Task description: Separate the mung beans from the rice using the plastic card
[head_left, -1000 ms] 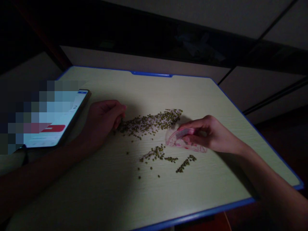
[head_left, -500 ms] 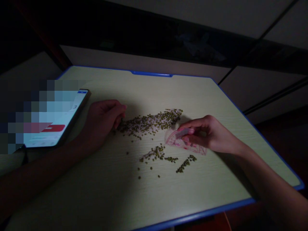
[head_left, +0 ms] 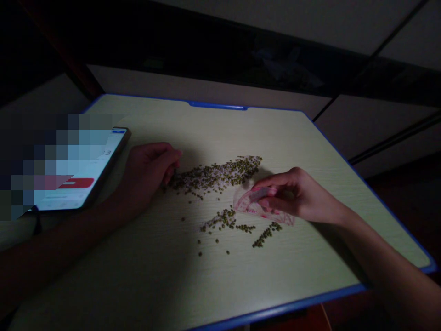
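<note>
Between thumb and fingers, my right hand (head_left: pixel 292 195) pinches a clear protractor (head_left: pixel 246 204) with pinkish-red markings, just right of the beans. A long heap of green mung beans (head_left: pixel 237 171) mixed with small pale grains stretches across the middle of the table. Nearer to me lie a smaller clump of beans (head_left: pixel 225 218), a short row of beans (head_left: pixel 266 234) and several loose ones. My left hand (head_left: pixel 151 165) rests with curled fingers at the heap's left end; whether anything is inside them is hidden.
A lit phone (head_left: pixel 81 184), partly pixelated, lies at the left beside my left forearm. The pale wood-grain table (head_left: pixel 275 285) has a blue rim, with a blue handle piece (head_left: pixel 218 106) at its far edge. Dark-banded cabinet panels (head_left: pixel 386 124) stand behind it.
My right hand and the protractor have shifted slightly left and toward me. The left hand and the beans look the same.
</note>
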Motion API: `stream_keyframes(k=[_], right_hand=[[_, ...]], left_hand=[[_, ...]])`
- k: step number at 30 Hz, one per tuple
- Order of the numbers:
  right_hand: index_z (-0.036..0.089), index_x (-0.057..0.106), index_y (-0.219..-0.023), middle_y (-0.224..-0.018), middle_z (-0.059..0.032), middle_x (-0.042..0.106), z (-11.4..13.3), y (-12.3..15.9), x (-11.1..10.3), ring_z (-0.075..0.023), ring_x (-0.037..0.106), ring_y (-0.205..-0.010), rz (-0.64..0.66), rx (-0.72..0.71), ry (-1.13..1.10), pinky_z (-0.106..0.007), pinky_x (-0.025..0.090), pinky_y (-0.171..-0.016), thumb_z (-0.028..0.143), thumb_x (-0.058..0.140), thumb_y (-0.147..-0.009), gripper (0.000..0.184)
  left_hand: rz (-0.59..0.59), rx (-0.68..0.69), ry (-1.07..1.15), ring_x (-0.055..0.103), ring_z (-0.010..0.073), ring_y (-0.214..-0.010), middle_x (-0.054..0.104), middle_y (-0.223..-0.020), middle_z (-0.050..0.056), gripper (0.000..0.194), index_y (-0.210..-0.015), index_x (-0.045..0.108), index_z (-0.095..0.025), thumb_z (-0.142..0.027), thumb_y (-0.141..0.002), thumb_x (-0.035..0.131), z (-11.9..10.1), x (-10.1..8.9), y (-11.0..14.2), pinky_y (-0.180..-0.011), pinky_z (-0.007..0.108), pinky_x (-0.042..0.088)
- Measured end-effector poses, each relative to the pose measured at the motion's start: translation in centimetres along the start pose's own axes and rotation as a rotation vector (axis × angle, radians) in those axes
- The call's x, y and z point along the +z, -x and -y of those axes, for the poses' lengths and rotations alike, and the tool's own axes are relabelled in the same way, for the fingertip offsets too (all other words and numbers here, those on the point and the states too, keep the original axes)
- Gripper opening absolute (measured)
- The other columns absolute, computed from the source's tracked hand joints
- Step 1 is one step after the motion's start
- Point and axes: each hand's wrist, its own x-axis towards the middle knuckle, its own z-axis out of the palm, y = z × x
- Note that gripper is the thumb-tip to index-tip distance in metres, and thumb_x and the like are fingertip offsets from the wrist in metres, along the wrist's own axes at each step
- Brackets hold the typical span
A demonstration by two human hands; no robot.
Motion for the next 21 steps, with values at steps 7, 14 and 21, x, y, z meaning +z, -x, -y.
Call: stream_keyframes(k=[7,14,21], right_hand=[[0.005,0.068,-0.092,-0.059,-0.0045,0.060,-0.11,-0.07,0.19,-0.0111,0.054,-0.050,-0.021,0.046,-0.021,-0.023,0.044,-0.045,0.019,0.058,-0.070,0.028],[0.008,0.068,-0.088,-0.061,-0.0049,0.064,-0.63,-0.19,-0.15,-0.0111,0.055,-0.050,-0.114,0.073,-0.038,-0.024,0.046,-0.046,0.020,0.060,-0.068,0.025],[0.010,0.065,-0.084,-0.066,-0.0067,0.068,-0.65,-0.07,-0.45,-0.0113,0.058,-0.050,-0.135,0.117,-0.060,-0.024,0.048,-0.046,0.019,0.063,-0.066,0.021]], left_hand=[[-0.001,-0.006,0.012,0.034,0.0045,-0.033,0.040,-0.035,-0.006,0.023,-0.044,0.050,-0.017,-0.025,-0.065,0.054,0.14,0.05,0.02,-0.035,0.018,0.024],[-0.001,-0.013,0.005,0.034,0.0051,-0.032,0.040,-0.034,-0.005,0.023,-0.044,0.049,-0.018,-0.024,-0.065,0.053,0.01,0.18,0.00,-0.035,0.019,0.025],[0.001,0.002,0.002,0.033,0.0049,-0.032,0.038,-0.033,-0.006,0.023,-0.043,0.048,-0.018,-0.024,-0.066,0.052,-0.24,0.05,0.13,-0.035,0.019,0.025]])
